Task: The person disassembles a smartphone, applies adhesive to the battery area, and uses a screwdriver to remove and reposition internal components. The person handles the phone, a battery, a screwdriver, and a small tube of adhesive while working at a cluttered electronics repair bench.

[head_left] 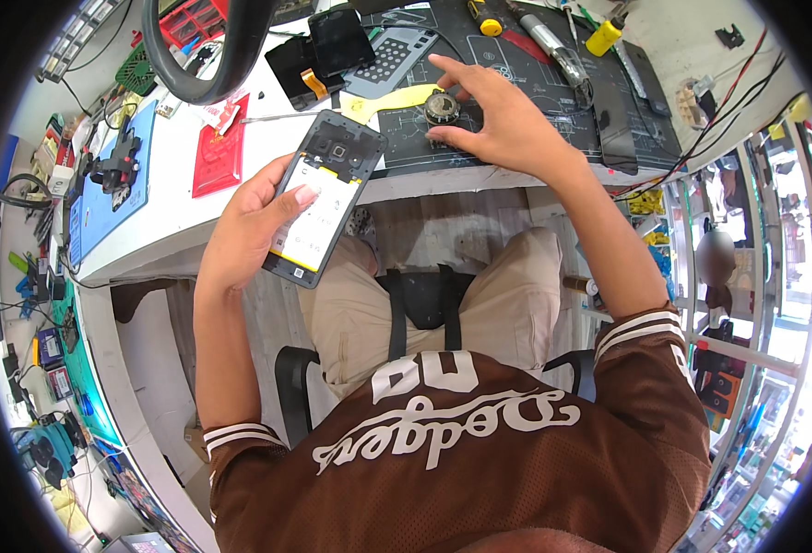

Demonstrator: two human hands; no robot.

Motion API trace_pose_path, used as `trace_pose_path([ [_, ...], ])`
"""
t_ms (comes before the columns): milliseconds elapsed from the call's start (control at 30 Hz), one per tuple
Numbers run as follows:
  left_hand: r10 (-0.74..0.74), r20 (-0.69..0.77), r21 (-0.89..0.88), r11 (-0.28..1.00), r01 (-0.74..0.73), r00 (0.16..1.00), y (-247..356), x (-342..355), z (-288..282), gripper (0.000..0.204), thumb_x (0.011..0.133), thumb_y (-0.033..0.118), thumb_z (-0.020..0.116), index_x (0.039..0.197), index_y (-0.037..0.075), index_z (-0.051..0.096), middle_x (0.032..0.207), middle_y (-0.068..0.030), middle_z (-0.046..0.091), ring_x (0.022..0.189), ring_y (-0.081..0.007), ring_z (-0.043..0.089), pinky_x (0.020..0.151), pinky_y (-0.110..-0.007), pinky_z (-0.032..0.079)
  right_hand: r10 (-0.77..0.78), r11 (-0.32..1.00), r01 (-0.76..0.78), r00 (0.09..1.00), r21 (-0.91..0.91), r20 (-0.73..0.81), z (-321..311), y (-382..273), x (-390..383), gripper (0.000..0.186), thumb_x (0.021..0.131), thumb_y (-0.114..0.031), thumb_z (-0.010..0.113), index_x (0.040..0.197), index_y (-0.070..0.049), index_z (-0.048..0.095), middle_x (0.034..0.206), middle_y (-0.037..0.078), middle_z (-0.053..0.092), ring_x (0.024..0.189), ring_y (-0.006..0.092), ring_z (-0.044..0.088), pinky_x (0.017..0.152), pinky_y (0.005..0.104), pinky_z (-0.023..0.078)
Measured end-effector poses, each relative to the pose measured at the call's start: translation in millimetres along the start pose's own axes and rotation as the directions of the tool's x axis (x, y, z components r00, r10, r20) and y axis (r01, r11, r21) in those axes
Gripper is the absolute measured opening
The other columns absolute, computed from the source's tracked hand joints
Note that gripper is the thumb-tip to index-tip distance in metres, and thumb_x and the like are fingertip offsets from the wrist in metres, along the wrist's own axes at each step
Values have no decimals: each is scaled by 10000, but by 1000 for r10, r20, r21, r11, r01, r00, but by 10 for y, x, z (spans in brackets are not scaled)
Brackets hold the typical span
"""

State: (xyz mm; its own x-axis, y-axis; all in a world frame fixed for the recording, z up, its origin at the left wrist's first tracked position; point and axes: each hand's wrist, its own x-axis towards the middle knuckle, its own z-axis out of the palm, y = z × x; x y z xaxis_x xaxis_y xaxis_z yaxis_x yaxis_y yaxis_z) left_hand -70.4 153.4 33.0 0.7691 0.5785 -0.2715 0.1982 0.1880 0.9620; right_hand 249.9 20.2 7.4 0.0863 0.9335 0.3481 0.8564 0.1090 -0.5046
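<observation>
My left hand [251, 221] grips an opened smartphone [358, 164], its thumb lying across the white battery [306, 217] inside. The phone is tilted, held just off the table's near edge, with its dark inner frame showing. On the black work mat [535, 138] sits a small round dark tin-like thing [442, 108]. My right hand [484, 106] arches around it with thumb and forefinger spread wide; whether another finger touches it I cannot tell. A flat yellow strip [401, 99] runs between the phone's top and the round thing.
Two dark phone screens [341, 41] and a grey perforated plate [392, 60] lie farther back. Left are a red tray [219, 158] and a blue mat with a black clamp [118, 166]. A thick black loop [205, 90] hangs overhead. A yellow bottle [604, 37] stands back right.
</observation>
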Motion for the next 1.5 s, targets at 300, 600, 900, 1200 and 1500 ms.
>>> trace_pose_path([
  [300,-27,54,10,1000,26,998,175,249,-37,534,1039,206,697,1497,-17,535,1203,-38,716,969,-60,686,834,-222,556,215,967,-194,969,164,-123,84,-83,-39,833,899,-236,860,1616,-163,441,1221,99,733,980,211,645,890,329,559],
  [600,-55,297,-110,990,92,953,129,918,323,586,1023,210,697,1506,-56,496,1166,-33,711,888,-27,662,779,-193,538,243,970,-242,964,23,-104,-606,27,-330,808,918,-216,828,1621,-164,432,1246,127,743,1004,241,683,895,361,569],
  [900,-8,152,-193,980,38,988,98,1342,580,704,1025,217,705,1591,-51,382,1178,-64,746,959,-77,733,811,-263,604,262,730,-321,947,604,186,-509,243,-565,778,964,-50,756,1648,-81,386,1336,118,683,1186,146,631,1088,322,473],
  [1200,63,329,-74,996,-41,942,192,1308,508,602,1044,206,680,1572,10,471,1162,-11,744,937,-54,705,839,-222,564,187,902,-217,976,374,114,-659,654,-240,757,976,-76,756,1646,-138,408,1375,109,682,1264,167,624,1142,342,460],
  [1500,-101,463,417,901,-116,881,513,1483,673,618,1033,212,701,1589,36,500,1201,-10,739,935,-30,667,817,-207,539,131,984,-142,986,107,103,-835,644,-336,758,958,-117,764,1633,-202,429,1342,107,720,1239,271,683,1144,415,501],
])
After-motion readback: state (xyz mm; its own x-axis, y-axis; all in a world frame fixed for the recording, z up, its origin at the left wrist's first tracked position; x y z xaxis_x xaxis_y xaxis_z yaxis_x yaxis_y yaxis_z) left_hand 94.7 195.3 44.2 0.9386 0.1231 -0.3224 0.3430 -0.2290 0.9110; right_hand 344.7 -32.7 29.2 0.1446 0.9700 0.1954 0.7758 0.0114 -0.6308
